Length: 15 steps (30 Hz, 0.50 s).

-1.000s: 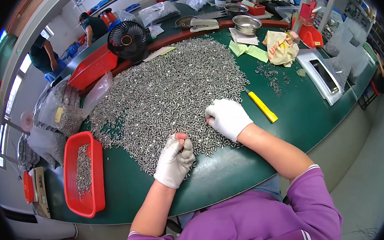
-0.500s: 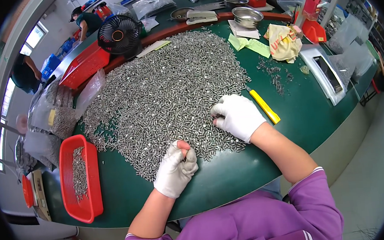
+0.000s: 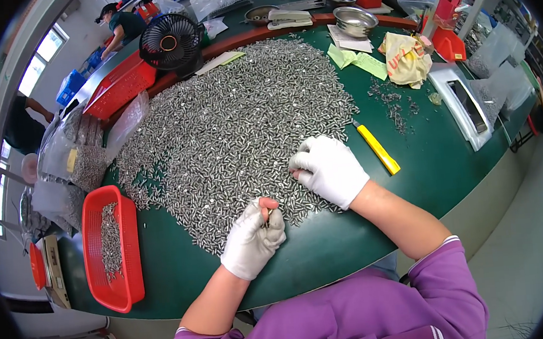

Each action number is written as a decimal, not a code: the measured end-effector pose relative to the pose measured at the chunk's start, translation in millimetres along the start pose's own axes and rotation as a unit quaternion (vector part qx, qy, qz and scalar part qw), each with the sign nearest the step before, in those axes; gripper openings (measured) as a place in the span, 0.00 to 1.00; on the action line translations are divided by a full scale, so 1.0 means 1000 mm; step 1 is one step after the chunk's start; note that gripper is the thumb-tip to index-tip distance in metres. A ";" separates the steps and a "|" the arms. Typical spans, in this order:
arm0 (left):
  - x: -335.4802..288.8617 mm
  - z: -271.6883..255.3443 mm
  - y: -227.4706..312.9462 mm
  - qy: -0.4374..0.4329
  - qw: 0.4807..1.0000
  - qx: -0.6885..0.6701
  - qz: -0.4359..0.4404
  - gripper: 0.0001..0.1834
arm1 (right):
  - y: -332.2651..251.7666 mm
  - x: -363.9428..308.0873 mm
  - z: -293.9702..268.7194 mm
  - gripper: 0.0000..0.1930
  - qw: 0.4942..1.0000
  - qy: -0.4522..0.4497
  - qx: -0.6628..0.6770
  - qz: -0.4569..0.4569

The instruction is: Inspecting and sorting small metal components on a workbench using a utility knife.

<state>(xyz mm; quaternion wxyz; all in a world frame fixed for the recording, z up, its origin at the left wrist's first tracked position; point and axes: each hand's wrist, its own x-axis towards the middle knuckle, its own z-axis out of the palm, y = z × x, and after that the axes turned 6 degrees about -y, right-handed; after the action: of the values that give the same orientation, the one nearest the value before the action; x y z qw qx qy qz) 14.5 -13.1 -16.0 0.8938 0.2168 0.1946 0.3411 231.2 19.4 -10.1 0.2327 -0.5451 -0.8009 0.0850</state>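
Note:
A wide heap of small silvery metal pins [image 3: 236, 121] covers the middle of the green table [image 3: 329, 254]. My left hand [image 3: 251, 241], in a white glove with bare fingertips, is closed at the heap's near edge. Its thumb and fingers press together; what lies between them is too small to name. On the heap's right side rests my right hand [image 3: 330, 171], gloved alike, its fingers curled down and closed over the pins. Whether it grips any is hidden under the fingers. Just right of that hand lies a yellow utility knife [image 3: 378, 149].
At the left stands a red plastic basket [image 3: 133, 257] with pins inside. A black fan [image 3: 171, 42], another red basket [image 3: 121, 89] and bags of pins [image 3: 63, 202] line the far left. Far right are a metal bowl [image 3: 355, 20], a cloth bag [image 3: 405, 60] and dark scraps [image 3: 395, 110].
My right hand has shifted slightly left over the pins. My left hand has moved a little to the right, still closed. The view has tilted slightly.

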 end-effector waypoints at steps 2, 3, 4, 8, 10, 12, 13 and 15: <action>0.002 0.000 -0.001 0.004 1.000 0.003 -0.010 0.11 | -0.002 -0.003 0.005 0.04 1.000 -0.009 -0.019 -0.015; 0.002 0.000 -0.001 0.005 1.000 0.002 -0.010 0.11 | -0.002 -0.003 0.005 0.04 1.000 -0.009 -0.019 -0.015; 0.003 0.000 -0.001 0.002 1.000 -0.002 -0.015 0.11 | -0.003 -0.002 0.005 0.04 1.000 -0.002 -0.019 -0.015; 0.003 0.003 -0.002 -0.002 1.000 -0.011 -0.011 0.10 | -0.003 -0.003 0.008 0.04 1.000 -0.004 -0.030 -0.006; 0.002 0.001 -0.002 0.001 1.000 -0.009 -0.011 0.09 | -0.005 -0.001 0.004 0.04 1.000 0.005 0.009 -0.021; 0.002 -0.002 -0.002 0.006 1.000 -0.006 -0.009 0.09 | -0.009 0.000 0.000 0.05 0.994 0.014 0.084 -0.063; 0.003 -0.002 -0.003 -0.003 1.000 0.001 -0.015 0.09 | -0.013 -0.002 -0.003 0.06 0.989 0.015 0.120 -0.089; 0.005 -0.002 -0.003 -0.026 0.999 0.007 -0.031 0.09 | -0.019 -0.004 -0.005 0.07 0.977 0.001 0.171 -0.125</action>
<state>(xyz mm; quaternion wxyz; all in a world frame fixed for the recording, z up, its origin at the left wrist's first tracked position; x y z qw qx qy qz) 18.1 -11.2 -19.8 0.9070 0.2255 0.1801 0.3066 218.6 8.1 0.4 0.3324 -0.3924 -0.8362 0.1906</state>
